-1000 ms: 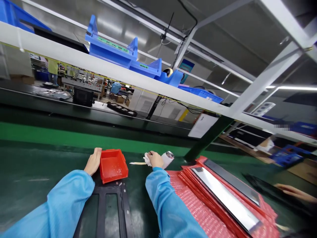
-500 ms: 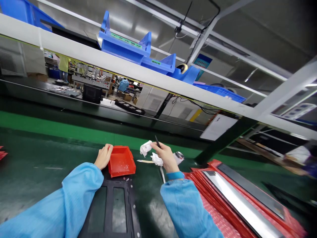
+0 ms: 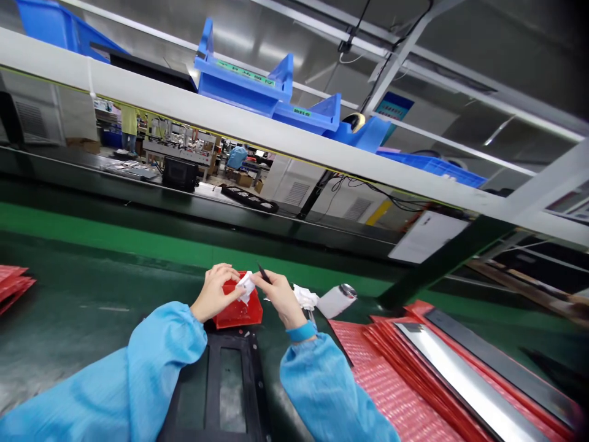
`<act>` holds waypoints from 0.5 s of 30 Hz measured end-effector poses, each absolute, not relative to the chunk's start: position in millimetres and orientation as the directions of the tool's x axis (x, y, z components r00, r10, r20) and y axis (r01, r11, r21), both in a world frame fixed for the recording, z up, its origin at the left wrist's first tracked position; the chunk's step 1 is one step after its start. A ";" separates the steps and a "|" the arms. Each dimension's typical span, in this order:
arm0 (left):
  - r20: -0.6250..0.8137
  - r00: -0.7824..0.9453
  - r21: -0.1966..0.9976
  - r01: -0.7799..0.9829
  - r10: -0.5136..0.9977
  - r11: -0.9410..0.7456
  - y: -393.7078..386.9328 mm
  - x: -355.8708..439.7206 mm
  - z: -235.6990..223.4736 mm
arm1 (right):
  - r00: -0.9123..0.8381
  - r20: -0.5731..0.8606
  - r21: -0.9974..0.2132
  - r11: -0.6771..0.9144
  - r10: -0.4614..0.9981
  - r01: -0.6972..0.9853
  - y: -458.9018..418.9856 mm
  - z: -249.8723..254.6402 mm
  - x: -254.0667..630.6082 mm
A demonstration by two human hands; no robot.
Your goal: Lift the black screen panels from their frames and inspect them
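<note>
My left hand (image 3: pixel 216 291) is closed, its fingertips pinching a crumpled white tissue (image 3: pixel 247 286). Facing it, my right hand (image 3: pixel 280 298) grips a slim black tool (image 3: pixel 263 274), its tip pointing up, and its fingertips meet the same tissue. Both hands are over a red bin (image 3: pixel 242 314), which the left fingers and tissue partly hide. Below the bin lies a black frame (image 3: pixel 211 380) with rectangular openings. A second crumpled white tissue (image 3: pixel 304 297) rests on the green mat beside a tilted white can (image 3: pixel 338 301).
Red bubble-wrap sleeves (image 3: pixel 381 368) with long flat panels (image 3: pixel 455 374) are stacked at the right. More red sleeves (image 3: pixel 13 285) lie at the left edge. A white shelf beam (image 3: pixel 294 147) carrying blue bins (image 3: pixel 243 86) crosses above, and a dark post (image 3: pixel 451 264) stands at the right.
My right hand has lifted a white tissue with the black tool and brought it left over the red bin. My left hand has let go of the bin's side and taken hold of the tissue.
</note>
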State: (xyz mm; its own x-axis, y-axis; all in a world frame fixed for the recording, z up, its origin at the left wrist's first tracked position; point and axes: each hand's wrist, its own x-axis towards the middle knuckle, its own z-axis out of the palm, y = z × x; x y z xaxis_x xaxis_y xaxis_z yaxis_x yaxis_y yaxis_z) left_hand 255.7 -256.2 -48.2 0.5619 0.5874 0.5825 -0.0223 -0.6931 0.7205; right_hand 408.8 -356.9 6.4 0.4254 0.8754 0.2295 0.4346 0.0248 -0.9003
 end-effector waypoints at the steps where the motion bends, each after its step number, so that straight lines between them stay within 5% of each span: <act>1: 0.570 0.567 0.734 -0.026 0.594 -0.679 -255.3 256.2 -49.4 | 0.433 0.231 -0.901 0.024 0.871 0.432 -357.0 5.4 409.3; 15: 0.440 0.557 0.871 -0.072 0.704 -0.487 -246.4 258.6 -54.9 | 0.427 0.242 -0.923 0.072 0.871 0.377 -384.1 -7.2 403.9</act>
State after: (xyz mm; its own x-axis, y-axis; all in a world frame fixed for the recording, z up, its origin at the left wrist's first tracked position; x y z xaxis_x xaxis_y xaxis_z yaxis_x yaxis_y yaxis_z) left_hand 258.6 -246.4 -54.9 0.5570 0.7044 0.4401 -0.0723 -0.4867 0.8706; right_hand 403.9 -384.1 -7.2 0.4267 0.8714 0.2420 0.3769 0.0719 -0.9235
